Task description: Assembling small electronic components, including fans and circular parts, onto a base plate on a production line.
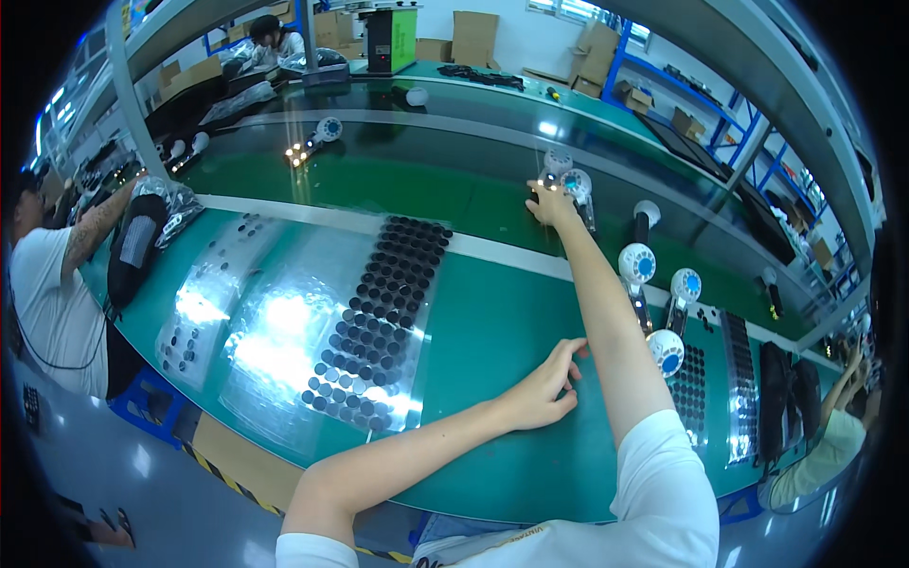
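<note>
The green table top (502, 312) looks smooth and a bit shiny, and the dark green belt (426, 189) behind it is so glossy that lights shine back from it. The white gadgets (636, 263) have smooth, hard plastic heads, the clear sheets (270, 327) look like thin, slippery plastic with bright glare, and the round black dots (402, 246) on them look mostly dull. The post (133, 99) looks like smooth grey metal, the boxes (475, 38) are dull brown cardboard, the silvery bag (180, 204) is crinkly and shiny, and the white sleeve (668, 469) is soft, matt cloth.
</note>
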